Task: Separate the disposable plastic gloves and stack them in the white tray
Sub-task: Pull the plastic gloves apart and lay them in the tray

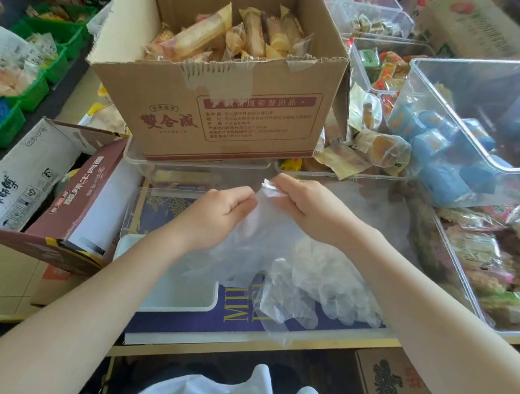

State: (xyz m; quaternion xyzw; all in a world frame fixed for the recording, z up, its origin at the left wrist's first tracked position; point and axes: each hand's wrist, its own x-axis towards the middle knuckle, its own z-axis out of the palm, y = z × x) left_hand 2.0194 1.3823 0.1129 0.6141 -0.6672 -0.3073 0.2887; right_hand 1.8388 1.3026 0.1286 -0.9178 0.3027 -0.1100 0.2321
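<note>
Thin, limp and clingy, seemingly, a clear glove (259, 227) is being pinched at its cuff edge by left hand (220, 212) and right hand (310, 209), above the loose gloves (313, 293) beside the white tray (181, 296).

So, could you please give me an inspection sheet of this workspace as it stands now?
Surface: purple board on a counter.
Job's things: held glove hangs above the white tray; loose gloves lie to its right.
Clutter: snack box, clear bins of wrapped snacks.
Hands: left hand and right hand both pinch the glove's top edge.
Cables: nothing seen.
Surroundings: green baskets, brown carton at left.
</note>
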